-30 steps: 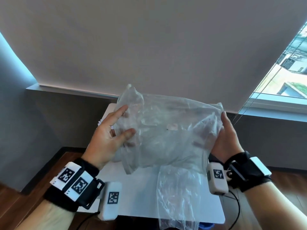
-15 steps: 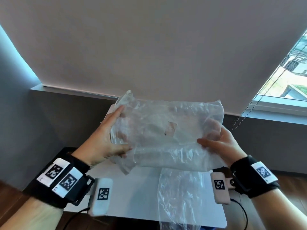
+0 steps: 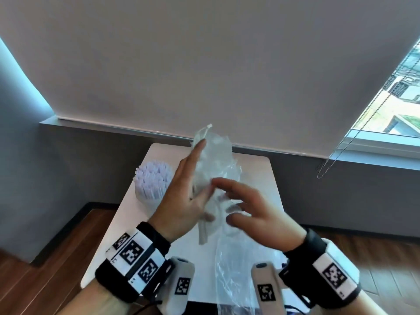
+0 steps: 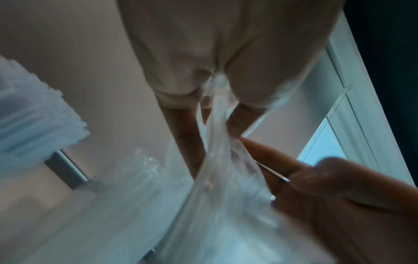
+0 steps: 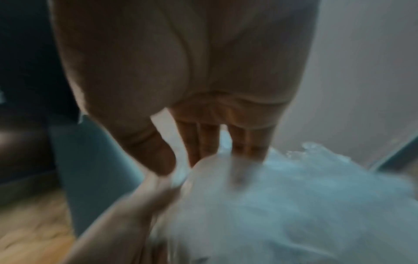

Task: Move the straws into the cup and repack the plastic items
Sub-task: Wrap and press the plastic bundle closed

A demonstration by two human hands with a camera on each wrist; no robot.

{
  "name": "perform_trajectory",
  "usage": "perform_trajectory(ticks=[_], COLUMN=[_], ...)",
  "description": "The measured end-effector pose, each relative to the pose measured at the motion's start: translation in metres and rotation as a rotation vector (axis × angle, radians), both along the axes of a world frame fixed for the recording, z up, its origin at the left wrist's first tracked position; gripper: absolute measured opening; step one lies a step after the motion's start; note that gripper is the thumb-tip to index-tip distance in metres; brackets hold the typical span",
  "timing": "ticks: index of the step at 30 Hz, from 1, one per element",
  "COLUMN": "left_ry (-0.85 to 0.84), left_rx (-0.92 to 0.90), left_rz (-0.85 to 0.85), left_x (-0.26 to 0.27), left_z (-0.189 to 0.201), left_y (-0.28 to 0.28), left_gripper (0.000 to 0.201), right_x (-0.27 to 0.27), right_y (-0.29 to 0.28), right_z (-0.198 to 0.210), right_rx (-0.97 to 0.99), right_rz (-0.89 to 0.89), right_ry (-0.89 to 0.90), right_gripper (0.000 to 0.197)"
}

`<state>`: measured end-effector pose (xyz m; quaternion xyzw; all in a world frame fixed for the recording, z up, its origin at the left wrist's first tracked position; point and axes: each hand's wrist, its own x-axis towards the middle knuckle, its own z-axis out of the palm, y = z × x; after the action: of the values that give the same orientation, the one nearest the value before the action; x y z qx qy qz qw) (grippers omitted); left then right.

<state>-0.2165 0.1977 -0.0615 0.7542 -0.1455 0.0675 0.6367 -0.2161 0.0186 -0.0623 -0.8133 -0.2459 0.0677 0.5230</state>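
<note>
I pinch the bag (image 3: 213,155) flat in my left hand (image 3: 188,201), probably for repacking; right hand (image 3: 256,214) spread, fingertips touching it.

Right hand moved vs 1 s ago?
Yes. The right hand has swung inward: it was at the white table's right edge, now it is over the table's middle, close to the left hand on the plastic bag.
</note>
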Motion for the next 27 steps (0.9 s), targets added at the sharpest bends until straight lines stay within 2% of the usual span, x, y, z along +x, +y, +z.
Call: perform_trajectory(ticks=[2, 3, 4, 5, 7, 8, 10, 11, 12, 15, 17, 18, 20, 21, 23, 24, 27], left_ry=[0.044, 0.060, 0.078, 0.092, 0.111, 0.112, 0.088, 0.064, 0.048, 0.028, 0.101, 0.180, 0.347, 0.416, 0.526, 0.555, 0.500], left_rx=[-0.160, -0.215, -0.268, -0.296, -0.292, -0.275, -0.223, -0.199, -0.166, -0.010, -0.020, -0.086, -0.221, -0.287, -0.361, -0.334, -0.022], left_rz=[-0.009, -0.006, -0.007, -0.019, -0.065, -0.090, -0.094, -0.085, -0.084, -0.099, -0.126, -0.165, -0.270, -0.312, -0.343, -0.342, -0.456], left_x=[-0.003, -0.004, -0.004, -0.003, 0.001, 0.004, 0.008, 0.009, 0.009, 0.006, 0.003, 0.002, -0.002, -0.003, -0.003, -0.002, -0.003], left_z=[0.003, 0.004, 0.004, 0.002, -0.001, -0.003, -0.005, -0.005, -0.005, -0.004, -0.006, -0.006, -0.003, 0.000, 0.003, 0.005, 0.006], left_y=[0.010, 0.015, 0.018, 0.021, 0.023, 0.024, 0.029, 0.032, 0.035, 0.039, 0.042, 0.043, 0.045, 0.045, 0.043, 0.039, 0.024], left_gripper=[0.091, 0.096, 0.100, 0.100, 0.092, 0.080, 0.048, 0.040, 0.040, 0.061, 0.065, 0.055, 0.025, 0.017, 0.032, 0.041, 0.054], right_x=[0.010, 0.016, 0.022, 0.026, 0.031, 0.032, 0.031, 0.031, 0.032, 0.033, 0.033, 0.035, 0.040, 0.041, 0.042, 0.042, 0.042], right_y=[-0.014, -0.023, -0.030, -0.034, -0.036, -0.036, -0.036, -0.037, -0.037, -0.040, -0.041, -0.043, -0.047, -0.047, -0.044, -0.042, -0.032], right_z=[0.000, -0.003, -0.005, -0.008, -0.012, -0.012, -0.009, -0.008, -0.007, -0.002, 0.004, 0.004, 0.004, 0.006, 0.012, 0.015, 0.031], right_rx=[0.190, 0.200, 0.182, 0.184, 0.340, 0.444, 0.512, 0.473, 0.426, 0.364, 0.344, 0.312, 0.200, 0.147, 0.070, 0.054, 0.071], right_rz=[-0.161, -0.292, -0.395, -0.410, -0.248, -0.177, -0.102, -0.082, -0.069, -0.015, 0.028, 0.030, 0.047, 0.058, 0.085, 0.109, 0.180], right_ry=[-0.010, -0.056, -0.054, 0.024, 0.298, 0.412, 0.467, 0.421, 0.362, 0.232, 0.148, 0.074, -0.059, -0.098, -0.154, -0.162, -0.162], right_gripper=[0.045, 0.042, 0.047, 0.057, 0.065, 0.062, 0.051, 0.043, 0.037, 0.027, 0.016, 0.018, 0.024, 0.019, 0.012, 0.013, 0.012])
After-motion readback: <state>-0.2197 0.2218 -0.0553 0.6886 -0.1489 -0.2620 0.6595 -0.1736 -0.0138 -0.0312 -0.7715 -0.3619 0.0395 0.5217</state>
